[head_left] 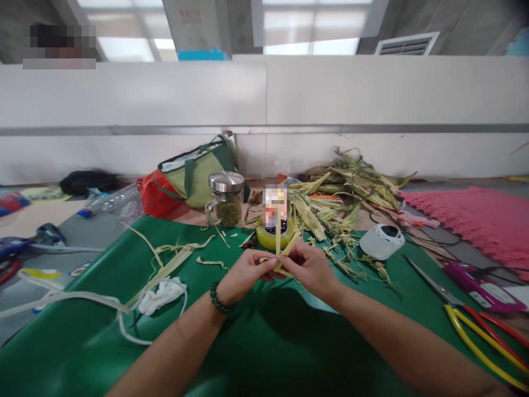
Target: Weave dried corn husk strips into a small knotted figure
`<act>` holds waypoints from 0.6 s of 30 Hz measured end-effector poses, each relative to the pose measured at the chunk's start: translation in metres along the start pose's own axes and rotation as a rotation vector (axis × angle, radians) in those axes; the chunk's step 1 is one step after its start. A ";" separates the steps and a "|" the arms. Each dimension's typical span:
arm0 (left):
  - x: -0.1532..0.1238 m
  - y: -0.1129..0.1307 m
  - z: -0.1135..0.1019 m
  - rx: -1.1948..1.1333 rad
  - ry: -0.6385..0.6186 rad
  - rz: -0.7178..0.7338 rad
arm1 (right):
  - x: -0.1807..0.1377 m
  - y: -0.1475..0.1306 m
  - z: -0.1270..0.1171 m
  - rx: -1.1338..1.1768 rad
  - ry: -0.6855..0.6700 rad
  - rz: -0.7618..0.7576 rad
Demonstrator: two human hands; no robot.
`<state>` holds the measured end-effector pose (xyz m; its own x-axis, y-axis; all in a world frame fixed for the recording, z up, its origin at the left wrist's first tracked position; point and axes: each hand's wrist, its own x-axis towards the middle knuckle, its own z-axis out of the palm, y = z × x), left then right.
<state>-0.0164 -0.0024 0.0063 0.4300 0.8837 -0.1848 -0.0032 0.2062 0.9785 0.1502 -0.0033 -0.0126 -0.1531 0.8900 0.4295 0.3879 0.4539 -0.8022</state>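
Note:
Pale strips of corn husk [278,234] cross between my two hands above the green mat, one standing upright and others slanting outward. My left hand [250,274], with a dark green bead bracelet [219,299] at its wrist, pinches them from the left. Close against it, my right hand [312,270] pinches the same strips from the right. Behind the hands a yellow-green roll of tape [264,234] props up a phone [273,212]. A loose pile of dried husks [309,218] spreads just right of the phone.
A glass mug with a steel lid [226,198] stands behind the mat [103,331]. Left lie a crumpled white cloth [163,296], a pale cord [82,298] and husk scraps. Right are a white roll [381,241], long scissors [452,300] and a purple device [483,288]. A green bag [198,173] sits behind.

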 end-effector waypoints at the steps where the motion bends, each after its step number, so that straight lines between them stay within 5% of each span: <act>1: 0.000 0.000 0.000 -0.011 -0.001 -0.001 | 0.000 0.000 0.000 -0.019 0.004 -0.011; 7: 0.000 0.000 0.003 -0.005 0.032 0.018 | -0.001 -0.001 -0.001 -0.038 -0.007 -0.045; 13: 0.003 0.000 -0.001 0.017 0.069 0.049 | 0.002 -0.006 -0.008 0.214 -0.265 0.258; 18: 0.003 0.002 -0.001 0.069 0.155 0.075 | -0.003 -0.012 -0.005 0.282 -0.231 0.254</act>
<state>-0.0159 0.0014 0.0072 0.2866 0.9508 -0.1177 0.0340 0.1127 0.9931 0.1502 -0.0119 -0.0024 -0.2963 0.9468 0.1256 0.1817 0.1850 -0.9658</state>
